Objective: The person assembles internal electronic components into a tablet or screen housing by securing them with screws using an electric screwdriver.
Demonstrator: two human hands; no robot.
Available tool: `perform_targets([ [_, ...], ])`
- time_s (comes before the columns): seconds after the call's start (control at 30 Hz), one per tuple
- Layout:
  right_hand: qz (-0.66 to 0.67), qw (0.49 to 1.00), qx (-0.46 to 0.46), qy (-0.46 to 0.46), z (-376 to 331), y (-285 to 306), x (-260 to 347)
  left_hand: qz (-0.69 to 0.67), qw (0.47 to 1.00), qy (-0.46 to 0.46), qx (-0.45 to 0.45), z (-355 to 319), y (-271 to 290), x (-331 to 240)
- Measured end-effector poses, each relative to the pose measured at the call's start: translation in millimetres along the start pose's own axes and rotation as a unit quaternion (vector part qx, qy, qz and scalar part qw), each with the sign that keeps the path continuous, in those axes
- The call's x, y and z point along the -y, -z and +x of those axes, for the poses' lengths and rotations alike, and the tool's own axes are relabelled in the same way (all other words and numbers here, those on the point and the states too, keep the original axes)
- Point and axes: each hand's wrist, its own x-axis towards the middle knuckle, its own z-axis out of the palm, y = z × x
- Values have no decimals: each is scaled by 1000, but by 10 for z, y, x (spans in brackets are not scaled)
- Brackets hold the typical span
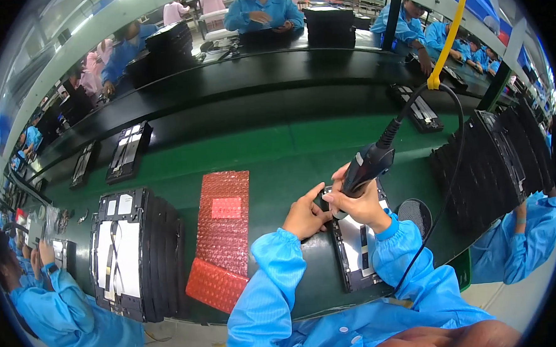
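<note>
My right hand (359,200) is wrapped round a black electric screwdriver (367,167), held tilted with its lower end over a flat black device panel (353,251). A cable runs from the screwdriver's top to a yellow hanging cord (450,39). The panel lies on the green table in front of me, with silvery white plates on its face. At its upper left edge rests my left hand (308,214), fingers bent against the rim; whether it pinches anything small is hidden. The screwdriver's tip is hidden behind my right hand.
Stacks of black panels stand at left (138,256) and right (485,169). Red bubble wrap (221,233) lies left of my hands. A round black mesh dish (415,215) sits right of the panel. More panels (128,151) lie along the dark far strip. Co-workers in blue sit around.
</note>
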Motion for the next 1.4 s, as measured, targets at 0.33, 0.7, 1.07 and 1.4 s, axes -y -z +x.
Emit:
perform_targets([
  [0.33, 74, 996, -42, -2, 62, 68, 61, 395, 891, -219, -44, -1002, -677, -204],
  [0.7, 38, 997, -63, 34, -459, 680, 309, 545, 791, -263, -89, -199, -665, -98],
  [1.07, 121, 990, -45, 50, -501, 818, 188, 685, 695, 114, -186, 1353, 516, -429],
  [1.4, 52, 982, -177, -28, -742, 1091, 229, 166, 707, -685, -61, -54, -473, -2098],
])
